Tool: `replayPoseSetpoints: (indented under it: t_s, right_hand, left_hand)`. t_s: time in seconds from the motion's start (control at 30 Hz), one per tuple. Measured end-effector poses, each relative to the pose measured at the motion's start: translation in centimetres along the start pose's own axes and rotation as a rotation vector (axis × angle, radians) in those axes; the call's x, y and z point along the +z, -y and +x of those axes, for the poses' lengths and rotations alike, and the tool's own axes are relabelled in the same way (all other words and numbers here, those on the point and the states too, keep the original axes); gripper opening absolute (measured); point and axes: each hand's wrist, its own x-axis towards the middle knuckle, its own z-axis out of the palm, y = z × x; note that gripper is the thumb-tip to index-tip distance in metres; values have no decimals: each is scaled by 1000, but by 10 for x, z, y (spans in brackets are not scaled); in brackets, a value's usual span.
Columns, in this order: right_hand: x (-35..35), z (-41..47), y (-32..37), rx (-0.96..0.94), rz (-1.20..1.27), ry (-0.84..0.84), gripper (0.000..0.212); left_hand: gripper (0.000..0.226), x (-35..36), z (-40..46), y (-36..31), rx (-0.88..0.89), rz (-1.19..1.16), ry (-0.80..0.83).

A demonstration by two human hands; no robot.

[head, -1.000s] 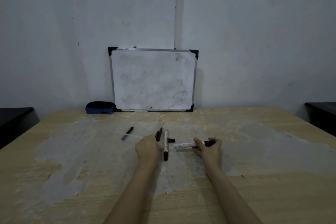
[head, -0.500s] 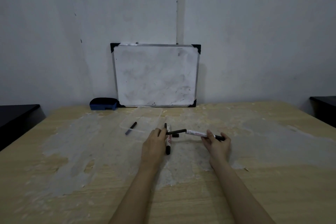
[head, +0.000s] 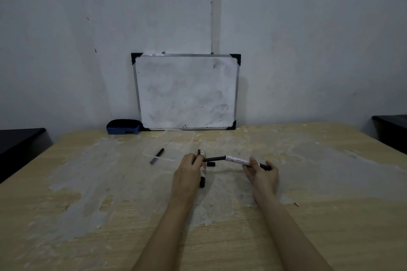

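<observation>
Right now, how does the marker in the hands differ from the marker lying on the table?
The held marker runs sideways above the table; the lying marker rests flat, pointing away from the person. The left hand and right hand grip the held marker's ends; the lying marker is partly hidden by the left hand. Both have white barrels with red print.

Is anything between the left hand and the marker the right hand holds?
Nothing visible. The left hand pinches the black cap at the end of the marker held by the right hand. A second marker and a small cap lie on the table beneath.
</observation>
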Motion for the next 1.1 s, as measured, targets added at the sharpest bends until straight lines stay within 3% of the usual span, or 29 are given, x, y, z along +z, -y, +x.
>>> replayPoseSetpoints:
  t_s: [0.13,0.27,0.4,0.53,0.67,0.77,0.9,1.1]
  right_hand:
    - [4,-5,-4,70,-57,112,56]
    - [8,-6,-6,261,198,187,48]
    - [5,-4,-1,312,269,204,28]
    - [3,-6,-2,272,232,174,43]
    - [-1,-2,1,162,96,108,41]
    - [-3,3,4,14,-63,-30,54]
    - [-3,4,5,-89,-174,-54,58]
    - [-1,1,2,-89,-231,14,57]
  left_hand:
    - [34,2,2,-10,148,-88,-46]
    - [35,10,8,-20,-27,-245,-56]
    - [34,20,22,-18,-56,111,174]
    - [34,33,31,-21,52,287,366]
    - [29,44,38,-23,56,329,439]
    - [29,45,35,-25,80,133,337]
    - [13,38,15,-33,-138,-400,65]
    - [15,31,7,-38,-212,-613,15]
